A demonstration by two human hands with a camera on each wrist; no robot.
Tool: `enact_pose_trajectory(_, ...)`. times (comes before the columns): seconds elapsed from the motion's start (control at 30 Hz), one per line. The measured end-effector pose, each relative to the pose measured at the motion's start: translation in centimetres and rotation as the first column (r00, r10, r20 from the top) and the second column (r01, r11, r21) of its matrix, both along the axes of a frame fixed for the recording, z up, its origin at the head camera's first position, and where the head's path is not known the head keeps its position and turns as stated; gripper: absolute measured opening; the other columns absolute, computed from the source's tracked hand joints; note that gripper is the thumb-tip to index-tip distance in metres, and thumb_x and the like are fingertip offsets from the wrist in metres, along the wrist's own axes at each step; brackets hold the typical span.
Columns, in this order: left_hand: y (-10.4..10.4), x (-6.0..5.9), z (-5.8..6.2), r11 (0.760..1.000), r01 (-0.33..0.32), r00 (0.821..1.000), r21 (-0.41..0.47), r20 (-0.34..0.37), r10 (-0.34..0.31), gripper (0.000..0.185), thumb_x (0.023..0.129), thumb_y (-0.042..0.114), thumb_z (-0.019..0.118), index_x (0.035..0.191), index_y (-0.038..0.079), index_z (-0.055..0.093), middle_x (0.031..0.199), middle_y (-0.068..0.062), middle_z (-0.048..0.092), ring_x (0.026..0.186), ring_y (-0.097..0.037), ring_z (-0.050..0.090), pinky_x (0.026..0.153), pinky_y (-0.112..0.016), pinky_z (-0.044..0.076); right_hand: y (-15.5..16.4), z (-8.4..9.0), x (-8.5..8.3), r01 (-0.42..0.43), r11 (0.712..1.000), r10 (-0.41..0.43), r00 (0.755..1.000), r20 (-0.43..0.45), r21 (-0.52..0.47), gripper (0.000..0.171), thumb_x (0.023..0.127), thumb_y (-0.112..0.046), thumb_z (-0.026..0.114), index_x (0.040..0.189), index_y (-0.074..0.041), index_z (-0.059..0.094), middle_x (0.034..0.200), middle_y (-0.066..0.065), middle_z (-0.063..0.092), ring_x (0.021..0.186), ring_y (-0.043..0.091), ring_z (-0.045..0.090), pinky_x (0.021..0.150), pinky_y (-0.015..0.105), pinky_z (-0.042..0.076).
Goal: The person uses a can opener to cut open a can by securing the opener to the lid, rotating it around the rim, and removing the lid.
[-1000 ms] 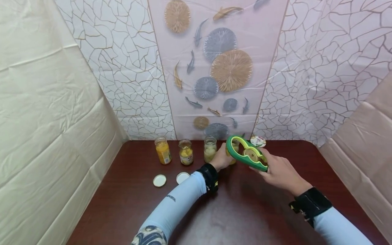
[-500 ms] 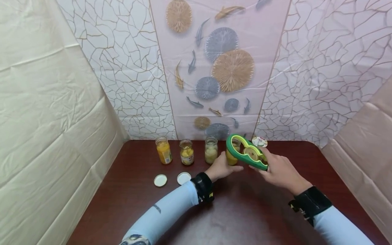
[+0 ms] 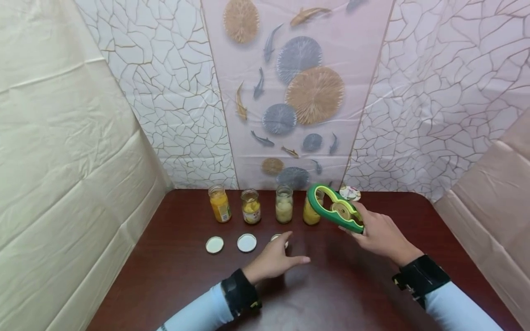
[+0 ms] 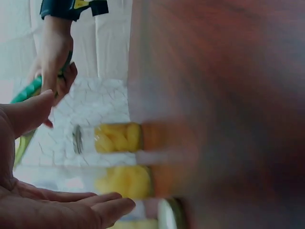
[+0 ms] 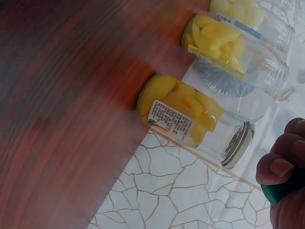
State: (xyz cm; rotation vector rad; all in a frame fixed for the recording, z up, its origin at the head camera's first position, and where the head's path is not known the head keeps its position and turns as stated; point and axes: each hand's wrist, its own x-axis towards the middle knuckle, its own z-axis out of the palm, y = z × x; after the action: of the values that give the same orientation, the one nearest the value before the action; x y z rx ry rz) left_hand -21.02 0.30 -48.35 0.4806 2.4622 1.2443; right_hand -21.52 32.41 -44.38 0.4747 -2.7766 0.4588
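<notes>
My left hand (image 3: 273, 259), thumb and fingers spread with nothing held, hovers over the table beside a partly covered jar lid (image 3: 275, 237). Behind it stands an uncapped jar of pale fruit (image 3: 284, 209). My right hand (image 3: 383, 234) grips a green jar opener (image 3: 331, 216) with lime inner curves, raised in front of the back row. Within the opener's loop shows a round gold disc. The opener partly overlaps an uncapped jar of yellow fruit (image 3: 311, 214). A capped jar of yellow fruit (image 5: 181, 109) stands upright at the row's right end, mostly hidden behind the opener in the head view.
Left in the row stand an orange-filled open jar (image 3: 220, 205) and a labelled open jar of yellow pieces (image 3: 250, 208). Two pale lids (image 3: 214, 245) lie in front of them. Curtains surround the dark red table (image 3: 352, 294) on the back and sides.
My left hand has let go of the jar of yellow fruit and come back toward me and leftward, its fingers spreading. The right hand and jar opener have stayed nearly still.
</notes>
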Motion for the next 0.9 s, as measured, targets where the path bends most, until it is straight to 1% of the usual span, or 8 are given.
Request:
enact_pose_trajectory(0.13,-2.1,0.1,-1.0,0.999,-0.02,1.0,0.03,-0.015,0.021,0.089,0.094,0.054,0.079,0.16,0.004,0.046,0.16,-0.018,0.055,0.144,-0.035,0.057,0.115,-0.055,0.05,-0.1,0.0,0.1,-0.006,1.0,0.007,1.0,0.011,-0.008,0.071,0.091,-0.046,0.084,0.143,-0.012,0.049,0.088,0.002,0.07,0.074,0.013,0.058,0.065,0.033,0.047)
enact_pose_trajectory(0.27,-3.3,0.0,-1.2,0.996,-0.028,0.999,0.089,0.029,0.025,0.087,0.095,0.053,0.078,0.16,0.005,0.046,0.159,-0.016,0.056,0.14,-0.037,0.06,0.112,-0.055,0.052,-0.1,-0.2,0.1,-0.01,1.0,0.01,1.0,0.011,-0.003,0.073,0.091,-0.046,0.084,0.145,-0.012,0.049,0.09,0.002,0.071,0.075,0.012,0.059,0.065,0.034,0.047)
enact_pose_trajectory(0.4,-3.6,-0.1,-1.2,0.99,-0.021,0.997,0.137,0.074,0.011,0.084,0.098,0.051,0.075,0.162,0.005,0.044,0.163,-0.015,0.053,0.146,-0.039,0.056,0.116,-0.055,0.05,-0.4,-0.6,0.1,-0.025,1.0,0.025,1.0,-0.008,0.008,0.075,0.089,-0.044,0.086,0.146,-0.01,0.049,0.091,0.003,0.072,0.075,0.012,0.06,0.064,0.033,0.047)
enact_pose_trajectory(0.53,-2.8,-0.3,-1.1,0.969,-0.003,0.999,0.248,0.052,-0.011,0.068,0.106,0.043,0.068,0.158,0.005,0.049,0.159,-0.017,0.056,0.145,-0.036,0.058,0.115,-0.049,0.052,-0.8,-0.9,0.2,-0.066,0.998,0.067,0.996,-0.054,0.023,0.077,0.087,-0.04,0.088,0.147,-0.01,0.05,0.093,0.005,0.074,0.074,0.011,0.063,0.064,0.033,0.05)
enact_pose_trajectory(0.63,-1.9,-0.8,-0.9,0.938,-0.002,1.0,0.347,-0.003,0.003,0.052,0.11,0.038,0.06,0.153,0.01,0.056,0.153,-0.014,0.063,0.141,-0.032,0.062,0.11,-0.04,0.056,-1.5,-1.0,0.4,-0.111,0.993,0.114,0.99,-0.083,0.044,0.078,0.085,-0.037,0.09,0.146,-0.008,0.051,0.099,0.006,0.076,0.075,0.01,0.065,0.063,0.032,0.051)
enact_pose_trajectory(0.73,-0.9,-1.4,-0.3,0.899,-0.004,1.0,0.439,-0.008,0.008,0.044,0.113,0.036,0.055,0.15,0.015,0.061,0.146,-0.012,0.069,0.136,-0.031,0.066,0.101,-0.034,0.06,-2.4,-0.9,0.6,-0.148,0.987,0.153,0.984,-0.089,0.061,0.078,0.085,-0.036,0.09,0.146,-0.008,0.051,0.104,0.007,0.078,0.074,0.007,0.064,0.062,0.03,0.051)
enact_pose_trajectory(0.83,0.2,-2.1,0.6,0.835,0.019,0.995,0.55,0.073,-0.071,0.043,0.113,0.035,0.054,0.151,0.015,0.061,0.147,-0.008,0.069,0.136,-0.024,0.067,0.107,-0.038,0.058,-3.3,-0.6,0.7,-0.166,0.984,0.172,0.981,-0.089,0.063,0.076,0.084,-0.034,0.09,0.145,-0.008,0.052,0.1,0.004,0.077,0.069,0.003,0.058,0.06,0.026,0.048)
enact_pose_trajectory(0.9,1.1,-2.4,1.0,0.77,0.019,0.977,0.638,0.153,-0.151,0.044,0.112,0.035,0.056,0.148,0.011,0.062,0.143,-0.005,0.07,0.13,-0.017,0.068,0.112,-0.044,0.054,-3.8,-0.5,0.8,-0.17,0.984,0.175,0.98,-0.09,0.06,0.076,0.084,-0.034,0.09,0.145,-0.009,0.052,0.098,0.001,0.076,0.066,0.0,0.054,0.059,0.024,0.046)
